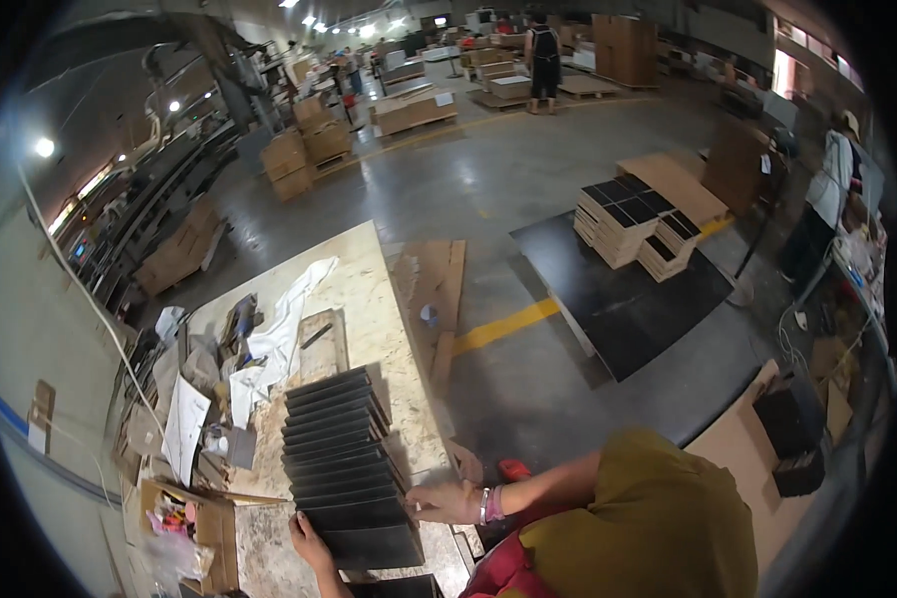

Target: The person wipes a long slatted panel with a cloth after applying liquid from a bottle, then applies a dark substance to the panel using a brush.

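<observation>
A row of black panels (334,439) leans in overlapping steps on a pale, worn worktable (344,269). My left hand (312,543) is at the left edge of the nearest panel (369,547), its fingers bent against it. On the opposite side, my right hand (447,501) has its fingers pressed together close to the panels' right edges. Something small and pale shows at those fingertips, too small to name. Part of another black panel (399,586) shows at the lower edge.
A white cloth (279,329) and a wooden board (322,344) lie behind the row. At left stands an open cardboard box (219,538) of small items. Black-topped stacked pieces (623,219) rest on a large black sheet (618,299) at right. A person (544,60) stands far off.
</observation>
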`<state>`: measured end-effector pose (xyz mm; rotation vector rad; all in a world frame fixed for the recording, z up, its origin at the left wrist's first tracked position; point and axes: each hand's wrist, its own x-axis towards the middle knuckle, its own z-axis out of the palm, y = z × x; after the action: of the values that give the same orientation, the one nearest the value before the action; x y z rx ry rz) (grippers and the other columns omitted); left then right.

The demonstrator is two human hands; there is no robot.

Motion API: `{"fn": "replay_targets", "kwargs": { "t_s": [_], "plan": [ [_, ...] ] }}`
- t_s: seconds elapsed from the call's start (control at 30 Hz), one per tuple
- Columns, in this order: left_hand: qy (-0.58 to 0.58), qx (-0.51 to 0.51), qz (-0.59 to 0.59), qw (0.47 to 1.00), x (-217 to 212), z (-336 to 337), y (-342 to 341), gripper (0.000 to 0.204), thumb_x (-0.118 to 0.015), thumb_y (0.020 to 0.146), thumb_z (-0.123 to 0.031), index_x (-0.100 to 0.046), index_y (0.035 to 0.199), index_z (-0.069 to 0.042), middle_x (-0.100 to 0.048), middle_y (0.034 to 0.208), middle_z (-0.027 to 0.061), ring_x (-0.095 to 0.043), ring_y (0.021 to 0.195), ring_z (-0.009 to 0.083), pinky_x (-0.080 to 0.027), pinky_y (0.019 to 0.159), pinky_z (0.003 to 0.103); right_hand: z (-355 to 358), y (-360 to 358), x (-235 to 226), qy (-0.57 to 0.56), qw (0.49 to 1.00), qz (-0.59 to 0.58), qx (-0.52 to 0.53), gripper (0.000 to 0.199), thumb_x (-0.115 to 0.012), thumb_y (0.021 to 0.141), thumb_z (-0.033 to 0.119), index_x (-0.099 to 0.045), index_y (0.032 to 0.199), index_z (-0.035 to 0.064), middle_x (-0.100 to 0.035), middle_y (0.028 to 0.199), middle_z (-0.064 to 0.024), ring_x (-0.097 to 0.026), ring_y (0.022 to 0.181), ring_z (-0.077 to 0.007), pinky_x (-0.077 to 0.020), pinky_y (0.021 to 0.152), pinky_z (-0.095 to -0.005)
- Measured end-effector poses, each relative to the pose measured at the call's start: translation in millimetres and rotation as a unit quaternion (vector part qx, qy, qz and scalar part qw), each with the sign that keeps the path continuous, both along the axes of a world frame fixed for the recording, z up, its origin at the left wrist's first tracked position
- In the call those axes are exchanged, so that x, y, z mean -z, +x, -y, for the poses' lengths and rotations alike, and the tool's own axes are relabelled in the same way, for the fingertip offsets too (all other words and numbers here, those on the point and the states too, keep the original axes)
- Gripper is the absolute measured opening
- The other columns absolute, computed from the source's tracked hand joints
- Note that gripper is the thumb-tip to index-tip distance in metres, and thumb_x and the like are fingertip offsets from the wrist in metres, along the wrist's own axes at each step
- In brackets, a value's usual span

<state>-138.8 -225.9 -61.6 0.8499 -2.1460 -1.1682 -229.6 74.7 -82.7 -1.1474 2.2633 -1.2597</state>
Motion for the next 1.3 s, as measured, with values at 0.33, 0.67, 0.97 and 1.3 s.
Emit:
{"fn": "replay_targets", "kwargs": {
  "t_s": [0.33, 0.67, 0.97, 1.3],
  "plan": [
    [-0.041, -0.115, -0.099, 0.988, 13, 6, -17, 0.029, -0.053, 0.099, -0.021, -0.06, 0.099, 0.007, -0.062, 0.089, 0.0134, -0.053, 0.08, 0.0218, -0.044, 0.079, 0.034, 4, 23, -35, 0.136, 0.978, 0.037, -0.151, 0.045, -0.058, 0.087, 0.055, -0.062, 0.097, 0.011, -0.066, 0.082, -0.0152, -0.065, 0.081, -0.0363, -0.0487, 0.071, -0.0478],
    [-0.082, -0.136, -0.086, 0.984, 17, 12, -46, 0.03, -0.055, 0.099, -0.022, -0.06, 0.107, 0.007, -0.065, 0.098, 0.0164, -0.057, 0.087, 0.0254, -0.045, 0.085, 0.035, 22, 4, -40, 0.106, 0.992, 0.018, -0.059, 0.039, -0.056, 0.09, 0.048, -0.066, 0.094, 0.0101, -0.066, 0.077, -0.0155, -0.066, 0.077, -0.0349, -0.0507, 0.066, -0.0467],
    [-0.053, 0.004, -0.005, 0.999, 18, 19, -39, 0.038, -0.052, 0.1, -0.026, -0.06, 0.117, 0.008, -0.067, 0.108, 0.0199, -0.062, 0.098, 0.027, -0.046, 0.09, 0.035, 7, -16, -76, 0.175, 0.984, 0.021, -0.019, 0.056, -0.059, 0.085, 0.06, -0.062, 0.097, 0.0057, -0.066, 0.08, -0.02, -0.066, 0.079, -0.0382, -0.0518, 0.066, -0.0482],
    [-0.102, -0.005, 0.021, 0.995, 16, 17, -16, 0.04, -0.049, 0.101, -0.027, -0.06, 0.118, 0.008, -0.066, 0.111, 0.0216, -0.062, 0.101, 0.0309, -0.046, 0.092, 0.037, 18, -4, -43, 0.098, 0.995, 0.032, -0.019, 0.056, -0.064, 0.08, 0.062, -0.059, 0.087, 0.0064, -0.064, 0.076, -0.0181, -0.065, 0.075, -0.0375, -0.0487, 0.065, -0.0458]
  ]
}}
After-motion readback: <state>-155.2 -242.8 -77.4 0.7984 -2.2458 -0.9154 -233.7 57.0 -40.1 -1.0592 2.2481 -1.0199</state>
